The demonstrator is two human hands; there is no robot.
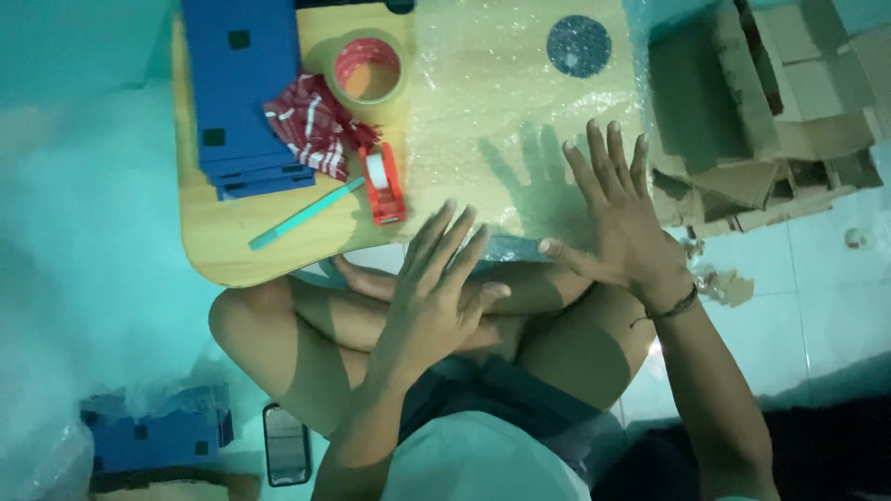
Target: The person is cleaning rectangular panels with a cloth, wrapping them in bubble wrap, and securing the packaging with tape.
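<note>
While both hands, left (pixel 436 292) and right (pixel 617 218), hover open-palmed and empty over the bubble wrap (pixel 501 121), we judge flattening underway; pressing down beside the tape dispenser (pixel 382 184) comes next.

Dim scene, strong teal cast over floor and frame edges. Warmer light falls on wooden table (pixel 218 246) at upper centre. Right hand (pixel 617 218) throws sharp finger shadow up-left onto bubble wrap (pixel 501 83); light seems to come from lower right. Faint sheen speckles wrap. Left hand (pixel 436 297) slightly soft, fingertips smeared. Left side of frame hazy, washed out, detail lost. Lower right corner near black. Cardboard (pixel 761 102) at upper right murky, low contrast.
</note>
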